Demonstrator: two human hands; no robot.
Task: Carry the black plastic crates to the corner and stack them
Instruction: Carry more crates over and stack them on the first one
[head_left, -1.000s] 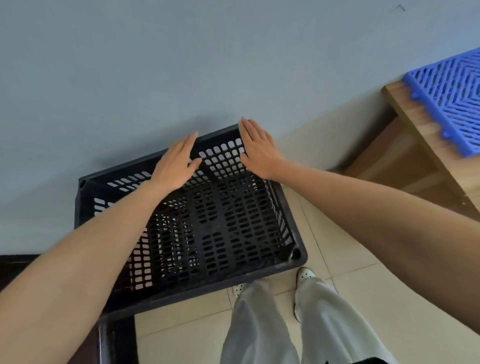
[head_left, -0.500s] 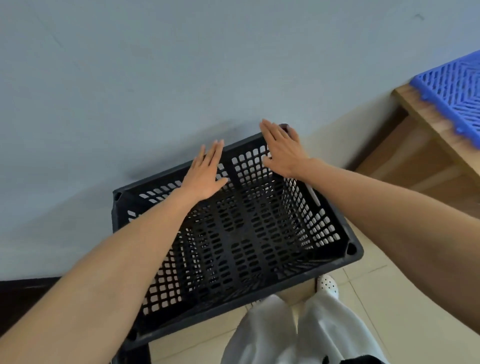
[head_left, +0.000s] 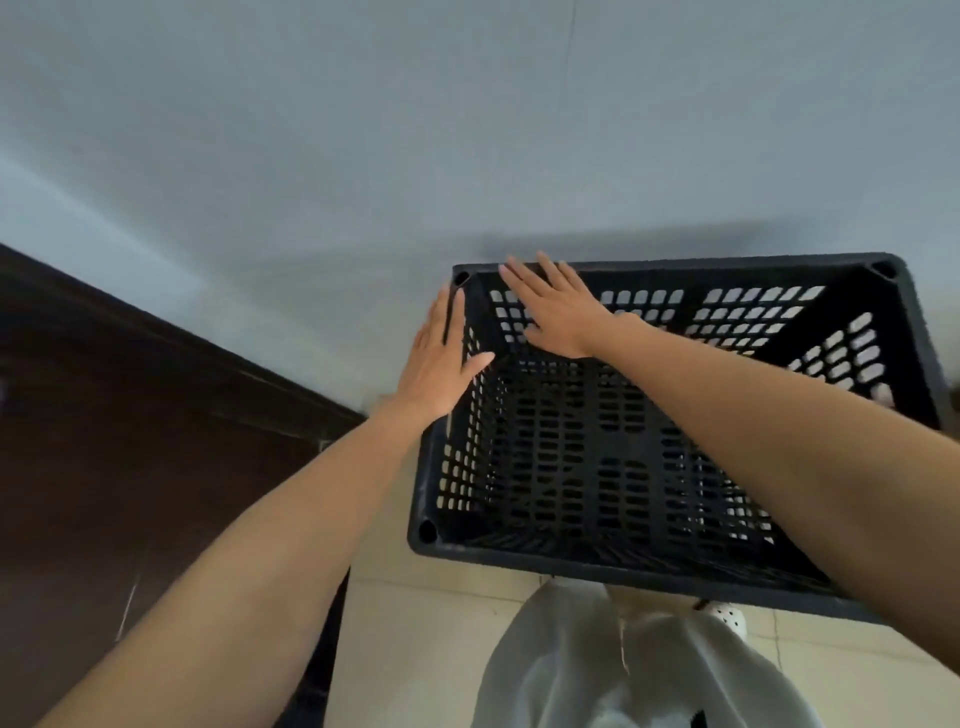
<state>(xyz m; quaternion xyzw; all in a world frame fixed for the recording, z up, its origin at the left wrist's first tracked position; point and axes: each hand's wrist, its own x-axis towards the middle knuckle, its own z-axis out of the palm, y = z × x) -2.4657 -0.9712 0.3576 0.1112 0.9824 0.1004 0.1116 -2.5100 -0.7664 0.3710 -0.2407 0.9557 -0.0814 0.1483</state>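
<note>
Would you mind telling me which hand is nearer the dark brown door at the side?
Left. The left hand lies flat on the black crate's outer side wall, facing the door; the right hand presses inside its far wall.

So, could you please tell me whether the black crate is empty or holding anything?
Empty: the black crate shows only its bare slotted floor and walls.
</note>
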